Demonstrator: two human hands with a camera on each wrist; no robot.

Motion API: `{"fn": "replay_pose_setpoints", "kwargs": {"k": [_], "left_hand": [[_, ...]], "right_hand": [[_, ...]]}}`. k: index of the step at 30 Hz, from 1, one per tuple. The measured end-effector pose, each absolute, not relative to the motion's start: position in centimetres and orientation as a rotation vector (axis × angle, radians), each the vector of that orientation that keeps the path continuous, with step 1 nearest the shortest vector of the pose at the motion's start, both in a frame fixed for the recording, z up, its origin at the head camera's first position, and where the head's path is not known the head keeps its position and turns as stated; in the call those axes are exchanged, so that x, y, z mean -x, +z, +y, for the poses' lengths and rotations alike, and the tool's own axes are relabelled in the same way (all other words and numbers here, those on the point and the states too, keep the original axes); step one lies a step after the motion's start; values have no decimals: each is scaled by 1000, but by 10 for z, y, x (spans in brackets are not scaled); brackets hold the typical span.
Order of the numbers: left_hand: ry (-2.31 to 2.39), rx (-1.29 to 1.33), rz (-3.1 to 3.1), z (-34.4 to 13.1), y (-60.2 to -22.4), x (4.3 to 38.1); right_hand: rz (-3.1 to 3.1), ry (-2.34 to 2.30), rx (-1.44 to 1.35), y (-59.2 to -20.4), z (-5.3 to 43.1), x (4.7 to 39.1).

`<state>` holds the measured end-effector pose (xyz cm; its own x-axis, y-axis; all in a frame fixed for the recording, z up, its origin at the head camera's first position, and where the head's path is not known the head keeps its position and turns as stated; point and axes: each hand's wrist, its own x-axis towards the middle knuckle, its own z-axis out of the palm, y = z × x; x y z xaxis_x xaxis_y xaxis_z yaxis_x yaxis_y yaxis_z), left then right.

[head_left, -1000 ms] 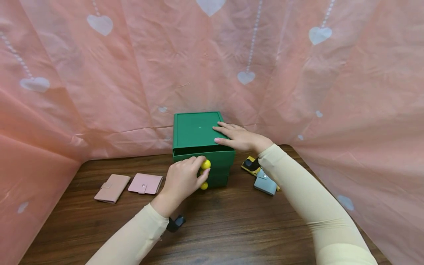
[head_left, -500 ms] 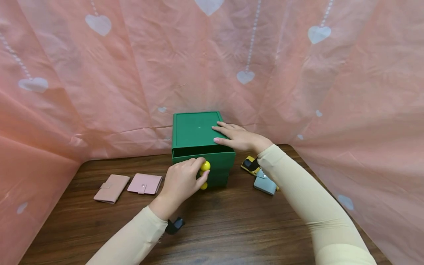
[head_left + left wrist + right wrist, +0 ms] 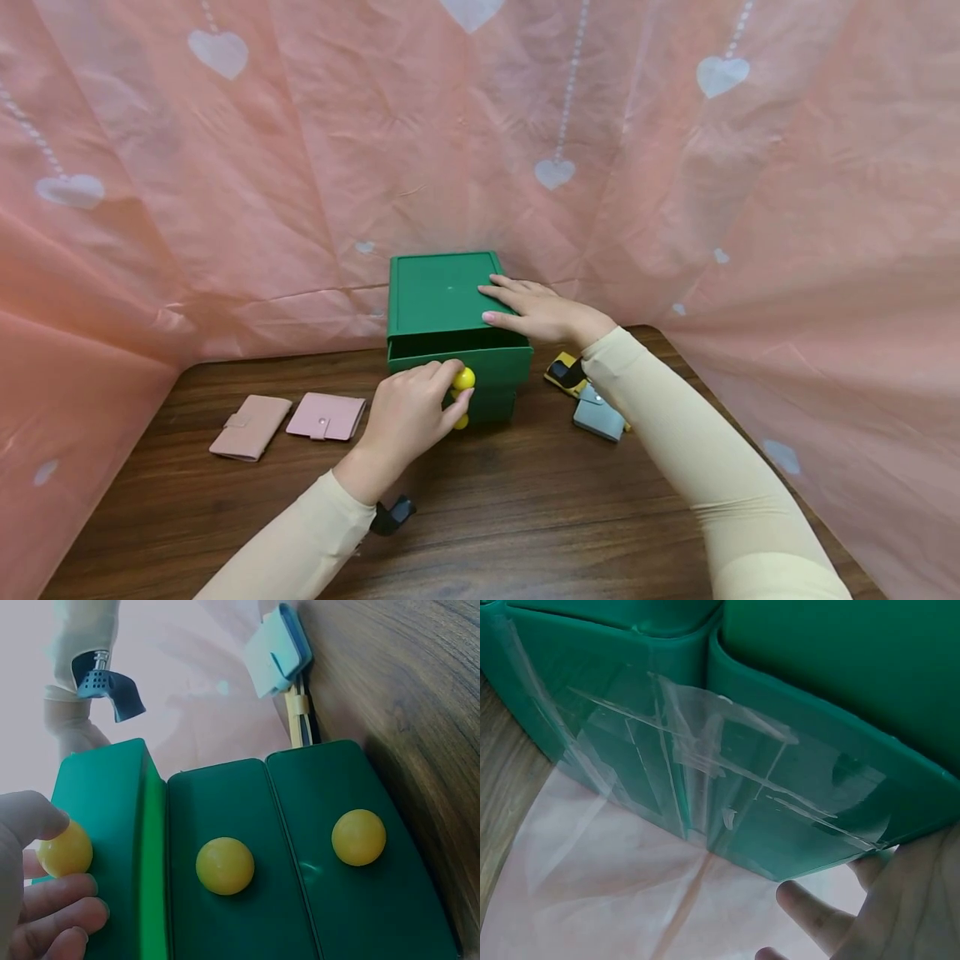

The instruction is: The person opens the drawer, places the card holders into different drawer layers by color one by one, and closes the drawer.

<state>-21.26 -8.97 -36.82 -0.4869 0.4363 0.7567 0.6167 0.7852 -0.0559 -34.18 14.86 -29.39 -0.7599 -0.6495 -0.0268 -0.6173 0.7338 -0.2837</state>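
Observation:
A small green drawer cabinet (image 3: 442,287) stands at the back middle of the table, with yellow ball knobs on its drawers. My left hand (image 3: 408,408) pinches the knob (image 3: 66,851) of the top drawer (image 3: 498,364) between thumb and fingers. That drawer is pulled out a little, showing a dark gap under the cabinet top. The middle knob (image 3: 225,866) and lower knob (image 3: 359,837) are untouched on closed drawers. My right hand (image 3: 543,312) rests with spread fingers on the right edge of the cabinet top. The drawer's contents are hidden.
Left of the cabinet lie a beige-pink wallet (image 3: 251,427) and a pink wallet (image 3: 326,416) with a snap strap. To its right, a light blue wallet (image 3: 598,414) overlaps a yellow one (image 3: 558,383). A pink curtain (image 3: 450,167) hangs close behind. Clear tape (image 3: 705,750) covers the cabinet's side.
The top drawer has slid slightly farther out toward me, with my left hand on its knob. My right hand stays on the cabinet top.

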Motion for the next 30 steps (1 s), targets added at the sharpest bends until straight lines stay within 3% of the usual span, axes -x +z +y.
{"fn": "replay_pose_setpoints", "kwargs": {"k": [30], "left_hand": [[-301, 798, -2175, -87, -365, 199]], "right_hand": [[2809, -398, 1023, -292, 149, 336]]}}
